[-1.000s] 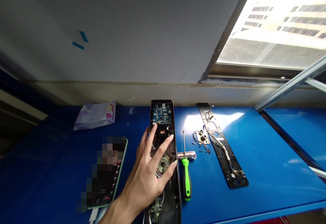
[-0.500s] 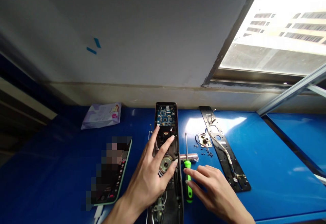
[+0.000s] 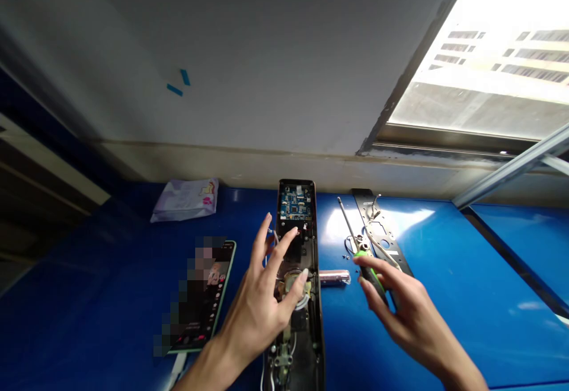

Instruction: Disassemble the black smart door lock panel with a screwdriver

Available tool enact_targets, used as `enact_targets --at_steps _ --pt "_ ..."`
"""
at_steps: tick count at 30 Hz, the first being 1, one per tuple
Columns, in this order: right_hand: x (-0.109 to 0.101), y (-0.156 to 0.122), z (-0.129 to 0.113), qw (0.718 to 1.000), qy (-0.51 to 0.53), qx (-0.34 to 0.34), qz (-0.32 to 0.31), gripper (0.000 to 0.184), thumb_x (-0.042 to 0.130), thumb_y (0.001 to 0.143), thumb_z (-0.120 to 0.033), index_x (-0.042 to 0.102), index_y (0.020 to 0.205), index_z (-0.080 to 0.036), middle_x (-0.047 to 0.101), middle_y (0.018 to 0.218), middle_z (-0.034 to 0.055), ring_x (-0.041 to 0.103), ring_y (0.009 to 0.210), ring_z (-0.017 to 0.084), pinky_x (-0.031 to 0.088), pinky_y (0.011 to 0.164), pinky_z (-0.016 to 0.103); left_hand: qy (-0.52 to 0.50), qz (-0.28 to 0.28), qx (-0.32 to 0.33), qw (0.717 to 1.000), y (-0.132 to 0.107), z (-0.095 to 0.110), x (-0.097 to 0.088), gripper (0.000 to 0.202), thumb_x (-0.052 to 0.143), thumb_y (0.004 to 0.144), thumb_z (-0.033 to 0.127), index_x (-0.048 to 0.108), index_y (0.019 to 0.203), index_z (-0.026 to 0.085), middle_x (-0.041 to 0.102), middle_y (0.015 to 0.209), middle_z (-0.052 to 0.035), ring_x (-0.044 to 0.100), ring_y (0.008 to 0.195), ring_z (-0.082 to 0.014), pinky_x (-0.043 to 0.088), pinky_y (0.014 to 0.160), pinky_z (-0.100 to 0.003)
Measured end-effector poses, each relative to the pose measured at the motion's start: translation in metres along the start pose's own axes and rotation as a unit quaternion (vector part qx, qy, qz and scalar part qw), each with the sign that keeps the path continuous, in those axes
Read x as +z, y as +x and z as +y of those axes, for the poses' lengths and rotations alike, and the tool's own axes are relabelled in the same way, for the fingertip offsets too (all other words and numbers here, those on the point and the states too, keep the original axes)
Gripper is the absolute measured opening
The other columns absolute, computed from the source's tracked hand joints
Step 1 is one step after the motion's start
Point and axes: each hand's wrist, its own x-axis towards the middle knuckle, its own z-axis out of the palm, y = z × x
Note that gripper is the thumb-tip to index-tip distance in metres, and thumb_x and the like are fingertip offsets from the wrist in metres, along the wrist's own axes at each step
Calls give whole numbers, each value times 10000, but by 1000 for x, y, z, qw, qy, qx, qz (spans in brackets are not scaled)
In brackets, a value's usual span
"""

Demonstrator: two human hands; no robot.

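A long black device housing (image 3: 316, 320) lies lengthwise in front of me, with a blue circuit board (image 3: 296, 202) at its far end and a round metal part inside. My left hand (image 3: 271, 290) hovers over or rests on its middle, fingers spread and holding nothing; I cannot tell whether the fingertips touch. To the right, my right hand (image 3: 402, 302) grips a screwdriver (image 3: 372, 278) by its green and black handle, the shaft pointing up and away. Behind the screwdriver are a small camera-like module (image 3: 361, 244), a few tiny dark screws (image 3: 345, 257) and a black perforated plate (image 3: 386, 231) with a pale cable.
A phone (image 3: 208, 296) with a white cable lies at left on the blue table (image 3: 111, 290). Farther back is a pale purple packet (image 3: 186, 200). A shiny wrapped tube (image 3: 335, 278) lies against the housing's right side. The wall and a window (image 3: 489, 83) stand behind.
My right hand has picked the screwdriver up from the table and moved it right, tilting it. My left hand stays over the housing. The view has shifted slightly.
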Motion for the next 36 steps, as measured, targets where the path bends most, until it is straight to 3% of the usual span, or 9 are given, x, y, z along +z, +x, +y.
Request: enact_targets --at_steps 3,6,7,11,15,19,36 --pt "-30 13 -5 997 25 3 76 404 594 1016 -343 512 1403 -262 808 1142 93 813 866 202 666 676 269 -5 2 -9 1000 7 -5 -9 629 595 1014 331 341 1588 379 149 1769 -63 426 1537 -323 470 1208 -525" --pt "-55 34 -20 985 6 -53 164 318 774 904 -321 671 1203 -287 814 1147 54 816 963 239 701 773 309 -15 -7 -5 1000 14 -11 -19 662 628 994 333 338 1589 351 199 1752 -95 380 1562 -331 453 1219 -542" --pt "-60 42 -27 980 19 -80 179 282 798 881 -287 709 1148 -287 814 1130 45 813 976 251 705 827 348 -17 -10 0 1000 16 -12 -22 677 638 986 321 335 1591 342 207 1748 -104 370 1566 -334 439 1226 -554" --pt "-66 74 -57 946 94 -154 268 404 838 812 -161 695 1173 -273 789 982 12 812 862 214 708 713 303 -20 -27 23 999 25 -14 -27 705 669 942 260 371 1577 335 180 1756 -100 317 1589 -353 375 1250 -608" --pt "-56 99 -79 960 48 -177 213 314 824 839 -196 684 1114 -255 785 940 4 782 758 169 673 670 292 -34 -38 46 998 32 -12 -24 595 684 917 247 528 1485 329 60 1783 -56 271 1602 -382 343 1262 -625" --pt "-45 115 -89 958 -24 -220 184 150 715 900 -173 661 1034 -214 758 820 -29 708 616 81 577 557 183 -37 -43 59 997 35 -10 -19 510 687 905 221 634 1404 307 13 1788 -20 225 1614 -394 336 1273 -607" --pt "-40 121 -85 954 -41 -250 162 145 688 906 -139 649 1027 -208 759 846 -29 709 632 59 576 597 139 -48 -61 61 995 34 -11 -13 486 677 905 206 657 1382 291 -92 1785 14 165 1628 -393 306 1288 -604"
